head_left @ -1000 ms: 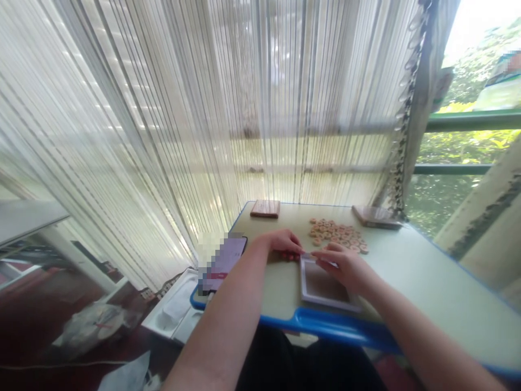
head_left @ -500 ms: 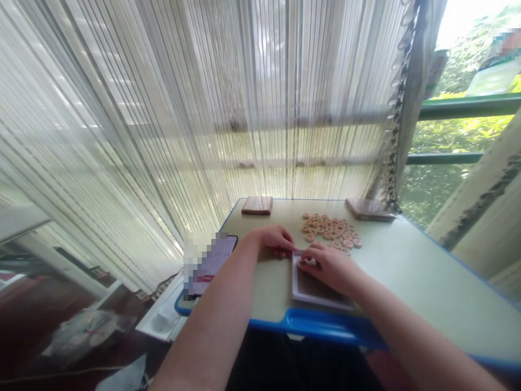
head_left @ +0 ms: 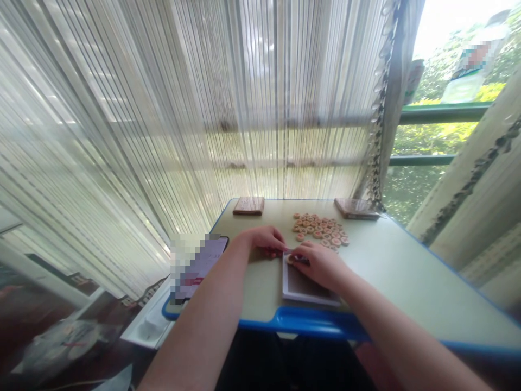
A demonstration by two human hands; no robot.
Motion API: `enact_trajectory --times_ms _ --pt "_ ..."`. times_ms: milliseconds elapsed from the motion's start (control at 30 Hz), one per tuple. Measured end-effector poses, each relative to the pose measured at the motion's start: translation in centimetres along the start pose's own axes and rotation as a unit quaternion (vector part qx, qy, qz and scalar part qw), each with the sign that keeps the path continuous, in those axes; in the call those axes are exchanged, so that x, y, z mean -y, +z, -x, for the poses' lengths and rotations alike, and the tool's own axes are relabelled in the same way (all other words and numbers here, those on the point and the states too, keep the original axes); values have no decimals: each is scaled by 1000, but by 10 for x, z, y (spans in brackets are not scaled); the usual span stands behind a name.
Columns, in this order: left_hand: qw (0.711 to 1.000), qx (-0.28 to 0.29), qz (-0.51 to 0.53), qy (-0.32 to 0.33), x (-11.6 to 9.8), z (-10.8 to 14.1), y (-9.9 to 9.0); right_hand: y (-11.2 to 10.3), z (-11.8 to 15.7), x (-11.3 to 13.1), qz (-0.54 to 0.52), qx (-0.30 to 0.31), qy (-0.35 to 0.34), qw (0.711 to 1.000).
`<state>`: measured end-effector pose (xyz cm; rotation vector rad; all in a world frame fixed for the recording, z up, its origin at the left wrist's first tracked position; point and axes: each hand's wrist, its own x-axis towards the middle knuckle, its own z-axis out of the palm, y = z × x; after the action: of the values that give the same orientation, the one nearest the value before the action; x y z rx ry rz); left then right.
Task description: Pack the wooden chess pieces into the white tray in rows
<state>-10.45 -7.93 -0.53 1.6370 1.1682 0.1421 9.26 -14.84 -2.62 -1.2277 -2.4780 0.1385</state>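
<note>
A shallow white-rimmed tray [head_left: 286, 282] with a brown inside lies near the table's front edge. My right hand [head_left: 319, 262] is over its upper part, thumb and fingers closed on a small round wooden piece [head_left: 290, 259] at the tray's upper left corner. At that same corner, my left hand [head_left: 269, 240] has its fingertips against the rim; its fingers are bent together, and what they hold, if anything, is hidden. Just beyond the hands, several round wooden pieces [head_left: 319, 225] with markings lie in a loose cluster, the nearest ones partly behind my right hand.
On the pale, blue-edged table [head_left: 391, 271], a brown flat box [head_left: 248, 206] sits at the back left and another [head_left: 356, 208] at the back right. A tablet-like device [head_left: 203, 266] lies left of my forearm. Striped curtains [head_left: 260, 98] hang behind.
The whole view has shifted, so the table and hands appear further left. The round piece at my right fingertips now shows more clearly at the tray's corner.
</note>
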Motion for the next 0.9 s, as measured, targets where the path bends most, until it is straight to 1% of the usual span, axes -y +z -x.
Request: enact_trajectory --times_ms 233,367,500,633,767,900 --pt "1000 5 -18 -20 -1 -3 -3 1 0 -1 7 -3 -21 1000" --pt "1000 4 -11 -25 -2 -3 -2 -1 -1 0 7 -12 -26 1000" --pt "999 -7 -6 -33 -2 -3 -1 -1 -2 0 13 -10 -21 1000" --pt "999 -13 -4 -38 -3 -3 -1 -3 -4 0 4 -11 -32 999" --pt "999 -12 -4 -42 -5 -1 0 -5 -6 -1 11 -15 -10 1000" --pt "999 -11 -3 -47 -8 1 0 -6 -7 1 34 3 15 999"
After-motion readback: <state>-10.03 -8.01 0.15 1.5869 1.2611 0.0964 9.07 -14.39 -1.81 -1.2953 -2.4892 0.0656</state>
